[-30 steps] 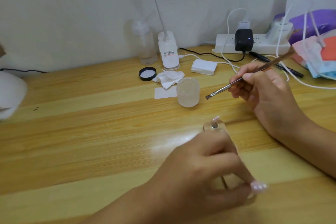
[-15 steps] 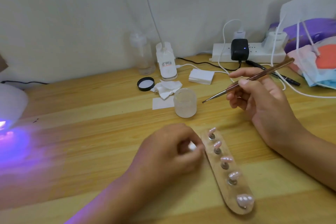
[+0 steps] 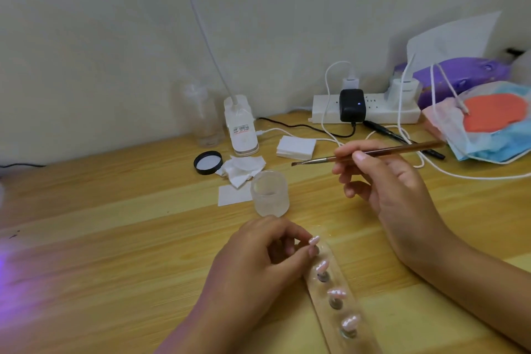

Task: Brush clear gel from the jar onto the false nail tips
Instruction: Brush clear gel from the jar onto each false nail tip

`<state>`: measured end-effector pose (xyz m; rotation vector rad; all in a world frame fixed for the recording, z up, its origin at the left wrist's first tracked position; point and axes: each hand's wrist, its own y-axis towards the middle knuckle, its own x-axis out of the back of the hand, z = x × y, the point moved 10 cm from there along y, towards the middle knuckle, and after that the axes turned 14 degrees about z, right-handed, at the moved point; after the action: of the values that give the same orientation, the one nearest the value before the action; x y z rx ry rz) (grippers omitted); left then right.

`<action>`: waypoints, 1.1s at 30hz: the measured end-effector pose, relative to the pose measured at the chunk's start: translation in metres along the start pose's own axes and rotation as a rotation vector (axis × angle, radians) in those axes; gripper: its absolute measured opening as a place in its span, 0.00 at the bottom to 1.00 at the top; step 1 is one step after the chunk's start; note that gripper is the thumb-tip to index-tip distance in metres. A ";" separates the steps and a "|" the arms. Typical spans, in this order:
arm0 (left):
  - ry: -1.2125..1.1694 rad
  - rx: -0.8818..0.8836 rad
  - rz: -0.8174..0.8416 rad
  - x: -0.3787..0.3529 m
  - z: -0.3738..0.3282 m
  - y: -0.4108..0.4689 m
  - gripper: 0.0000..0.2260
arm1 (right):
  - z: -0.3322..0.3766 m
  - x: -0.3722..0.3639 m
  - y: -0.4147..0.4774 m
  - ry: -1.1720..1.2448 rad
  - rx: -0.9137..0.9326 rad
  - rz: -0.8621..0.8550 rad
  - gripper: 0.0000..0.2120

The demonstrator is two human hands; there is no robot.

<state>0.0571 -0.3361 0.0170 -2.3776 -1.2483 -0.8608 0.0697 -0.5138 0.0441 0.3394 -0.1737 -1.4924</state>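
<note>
Trouble is most likely to start at the left hand (image 3: 258,261). Its fingertips sit right against the first of the false nail tips (image 3: 314,240), so a slip could nudge that tip off its stand or smear whatever gets brushed on. The open jar (image 3: 269,192) stands just beyond those knuckles, and a careless dip or a bump from the hand could tip it and spill gel over the table (image 3: 115,238). Further right, the brush (image 3: 367,154) is held up past the jar, well apart from the nails. If it were overloaded and carried across, it might drip on the wood or flood a tip. The left hand is curled, with thumb and forefinger pinching the far end of the holder (image 3: 349,300), which lies in front of the jar with its row of nails. I cannot tell whether they catch the strip or the first stand. The right hand (image 3: 393,181) grips the brush like a pen, with the bristles pointing left and touching nothing.
</note>
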 end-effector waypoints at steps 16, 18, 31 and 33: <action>-0.748 -0.082 -0.211 0.020 0.005 -0.012 0.06 | 0.002 -0.003 -0.001 -0.052 0.043 0.023 0.13; -0.765 -0.073 -0.194 0.019 0.010 -0.014 0.05 | 0.005 -0.005 -0.002 -0.077 0.065 0.036 0.14; -1.076 -0.049 -0.216 0.023 0.027 -0.012 0.02 | 0.014 -0.015 -0.006 -0.203 0.176 0.107 0.10; -1.136 -0.065 -0.181 0.021 0.023 -0.011 0.02 | 0.015 -0.018 -0.007 -0.199 0.185 0.122 0.10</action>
<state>0.0658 -0.3048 0.0123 -2.8839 -1.7942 0.5831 0.0570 -0.4983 0.0571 0.3226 -0.4855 -1.3911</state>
